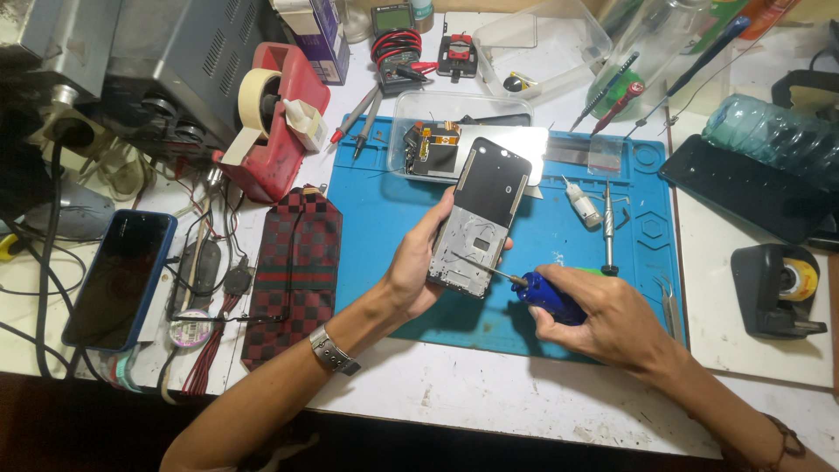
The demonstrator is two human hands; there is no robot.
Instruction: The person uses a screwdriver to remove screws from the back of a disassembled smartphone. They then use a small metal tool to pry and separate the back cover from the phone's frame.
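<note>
Cluttered white workbench (489, 393), scuffed and stained, with a blue silicone repair mat (393, 227) spread across its middle. At the mat's far edge, a clear plastic tray (419, 109) holding a small circuit board with an orange flex cable and a pale flat panel. Beyond it, a larger clear plastic box (559, 44), nearly bare, with one small dark part inside. Left of the mat, a red tape dispenser (280, 131) carrying a roll of cream masking tape, a checked red-and-black fabric pouch (293, 271), and a dark phone in a blue case (118, 275) lying flat.

Left hand (411, 271) raised over the mat, palm up, fingers wrapped around the lower half of an opened phone frame (481, 218), thumb pressed along its near edge; frame tilted upright, bare grey metal below, glossy black plate above. Metal band on that wrist. Right hand (603, 319) low over the mat's near right edge, fingers closed tight around the blue handle of a screwdriver (542, 293), thin steel shaft angled left, tip touching the frame's lower metal part.

On the mat to the right, a slim silver precision driver (608, 227), a small white glue bottle (581, 203), and steel tweezers (671, 306). Off the mat, a black tape dispenser (778, 288).
</note>
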